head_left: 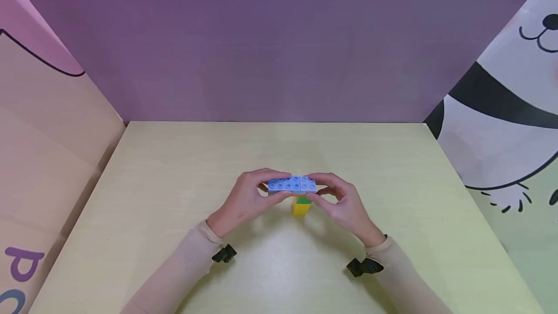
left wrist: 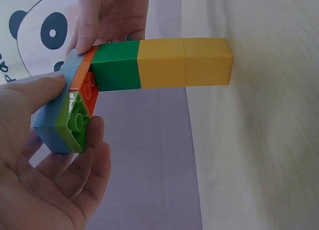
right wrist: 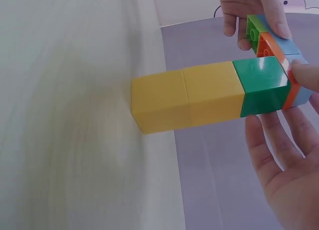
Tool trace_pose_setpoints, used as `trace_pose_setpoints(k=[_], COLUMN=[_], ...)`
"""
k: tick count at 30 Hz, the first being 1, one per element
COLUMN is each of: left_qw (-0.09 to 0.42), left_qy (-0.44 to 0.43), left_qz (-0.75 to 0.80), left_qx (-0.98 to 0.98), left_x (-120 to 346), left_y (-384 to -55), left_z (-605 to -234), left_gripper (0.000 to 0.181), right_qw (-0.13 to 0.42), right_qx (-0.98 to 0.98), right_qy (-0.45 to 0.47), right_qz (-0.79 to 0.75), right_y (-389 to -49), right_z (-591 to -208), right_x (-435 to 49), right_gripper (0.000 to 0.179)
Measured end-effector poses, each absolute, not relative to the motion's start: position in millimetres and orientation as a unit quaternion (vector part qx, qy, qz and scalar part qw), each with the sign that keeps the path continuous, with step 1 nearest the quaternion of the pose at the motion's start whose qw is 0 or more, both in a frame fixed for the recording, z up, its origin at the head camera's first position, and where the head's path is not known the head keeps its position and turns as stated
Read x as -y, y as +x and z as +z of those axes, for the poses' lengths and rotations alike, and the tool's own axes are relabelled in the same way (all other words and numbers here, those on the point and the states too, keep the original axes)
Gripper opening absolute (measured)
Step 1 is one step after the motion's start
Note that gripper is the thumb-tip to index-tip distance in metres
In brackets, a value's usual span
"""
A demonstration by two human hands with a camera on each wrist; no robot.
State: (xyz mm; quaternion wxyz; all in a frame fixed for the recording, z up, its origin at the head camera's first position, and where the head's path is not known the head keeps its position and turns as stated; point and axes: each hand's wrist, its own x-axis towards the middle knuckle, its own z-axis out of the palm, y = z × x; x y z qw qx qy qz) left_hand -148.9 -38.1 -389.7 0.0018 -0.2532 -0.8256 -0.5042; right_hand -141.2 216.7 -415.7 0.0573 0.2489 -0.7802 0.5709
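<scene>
A tower of toy building bricks stands on the table, two yellow bricks [right wrist: 187, 98] at the bottom and a green brick [right wrist: 261, 85] above them. On the green one sits a thin orange brick [left wrist: 82, 78], with a thin light green brick [left wrist: 72, 120] beside it, overhanging to the left. Blue bricks [head_left: 289, 185], one longer and one shorter, form the studded top layer. My left hand [head_left: 248, 197] pinches the longer blue brick, thumb in front and fingers behind. With thumb and fingers, my right hand [head_left: 342, 202] grips the shorter blue brick at the right end.
The pale wooden table [head_left: 279, 265] reaches back to a purple wall panel [head_left: 279, 47]. Side panels stand left and right, the right one with a panda drawing [head_left: 501, 139]. Each wrist wears a small black device [head_left: 365, 267].
</scene>
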Motion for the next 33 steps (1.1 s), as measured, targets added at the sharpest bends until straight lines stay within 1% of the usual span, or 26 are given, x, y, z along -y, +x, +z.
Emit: trace_pose_setpoints(k=[7, 17, 25, 33], left_qw=[0.007, 0.034, 0.065, 0.062], left_qy=[-0.253, -0.272, -0.272, -0.252], left_qz=[-0.501, -0.489, -0.452, -0.475], left_qx=[0.828, 0.828, 0.847, 0.841], left_x=[37, 35, 38, 50], left_y=[-148, -148, -149, -149], left_z=[-390, -392, -392, -393], left_gripper=[0.038, 0.039, 0.042, 0.043], right_qw=[0.044, -0.033, -0.035, -0.04], right_qx=[0.797, 0.805, 0.808, 0.814], right_qy=[0.232, 0.206, 0.206, 0.195], right_qz=[0.556, 0.555, 0.551, 0.545], right_y=[-138, -140, -142, -142], right_z=[-421, -440, -445, -446], right_x=[-222, -231, -229, -230], right_gripper=[0.056, 0.045, 0.042, 0.042])
